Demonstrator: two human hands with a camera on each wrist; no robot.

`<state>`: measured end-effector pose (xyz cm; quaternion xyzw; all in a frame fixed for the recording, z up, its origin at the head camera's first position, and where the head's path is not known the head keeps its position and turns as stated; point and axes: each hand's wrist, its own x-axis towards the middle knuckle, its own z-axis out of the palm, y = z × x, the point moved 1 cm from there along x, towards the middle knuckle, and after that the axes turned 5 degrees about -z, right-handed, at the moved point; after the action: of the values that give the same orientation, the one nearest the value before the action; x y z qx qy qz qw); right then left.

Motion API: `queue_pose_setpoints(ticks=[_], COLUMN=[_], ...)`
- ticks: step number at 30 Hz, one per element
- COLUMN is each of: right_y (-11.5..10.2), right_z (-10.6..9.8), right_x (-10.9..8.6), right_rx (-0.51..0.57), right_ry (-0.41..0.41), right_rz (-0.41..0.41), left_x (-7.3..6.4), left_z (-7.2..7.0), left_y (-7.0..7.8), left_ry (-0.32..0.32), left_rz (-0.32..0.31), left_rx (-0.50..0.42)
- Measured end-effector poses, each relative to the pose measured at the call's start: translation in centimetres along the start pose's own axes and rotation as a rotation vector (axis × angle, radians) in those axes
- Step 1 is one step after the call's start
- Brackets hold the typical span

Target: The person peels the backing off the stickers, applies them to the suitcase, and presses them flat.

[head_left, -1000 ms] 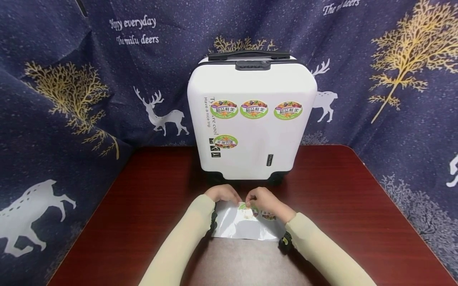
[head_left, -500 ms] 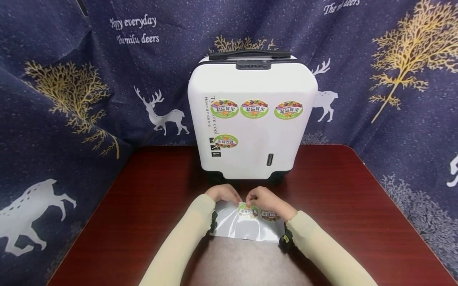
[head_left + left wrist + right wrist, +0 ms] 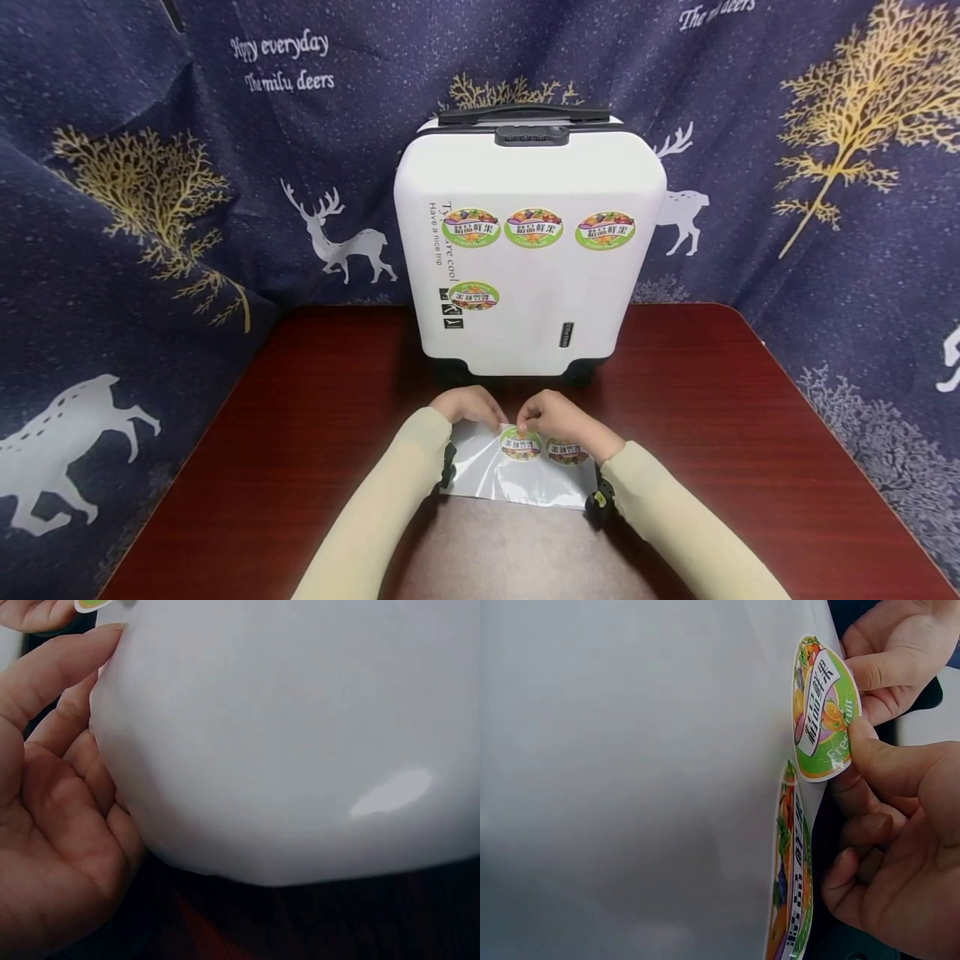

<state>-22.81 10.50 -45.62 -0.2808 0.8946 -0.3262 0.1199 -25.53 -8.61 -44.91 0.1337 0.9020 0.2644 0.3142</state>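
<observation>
My left hand [image 3: 471,406] pinches the far edge of a glossy white sticker sheet [image 3: 487,483] between thumb and fingers. Just beside it, my right hand [image 3: 552,414] pinches the edge of an oval fruit sticker [image 3: 521,444] with thumb and forefinger. In the right wrist view this green-rimmed sticker [image 3: 825,712] stands near the sheet's edge; how much of it is off the sheet I cannot tell. A second oval sticker [image 3: 567,452] lies on the sheet under my right hand. The left wrist view is mostly filled by the sheet [image 3: 285,735], which bends near my left fingers.
A white suitcase [image 3: 525,325] stands upright behind my hands on the dark red table [image 3: 337,417]. Several matching oval stickers are on its front, one of them upside down [image 3: 474,296]. A blue deer-patterned cloth [image 3: 345,150] hangs behind and at both sides.
Both hands stay almost in place; my right hand has shifted very slightly upward. The glare over the pinched sticker is gone and its print shows clearly. The sheet has tilted a little.
</observation>
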Motion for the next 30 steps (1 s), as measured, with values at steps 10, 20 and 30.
queue_pose_setpoints(ticks=[10, 20, 30], right_y=[-0.2, -0.3, -0.4], right_z=[-0.4, -0.7, -1.1], right_x=[-0.2, -0.4, -0.5], right_rx=[-0.009, -0.022, -0.013], right_ry=[0.002, -0.001, 0.006], right_rz=[0.006, -0.014, -0.009], left_x=[-0.1, -0.2, -0.3], left_z=[0.0, 0.0, 0.1], left_y=[0.1, 0.1, 0.3], left_ry=[0.000, 0.000, 0.021], left_rz=[-0.006, -0.020, -0.057], left_rx=[-0.010, -0.035, -0.005])
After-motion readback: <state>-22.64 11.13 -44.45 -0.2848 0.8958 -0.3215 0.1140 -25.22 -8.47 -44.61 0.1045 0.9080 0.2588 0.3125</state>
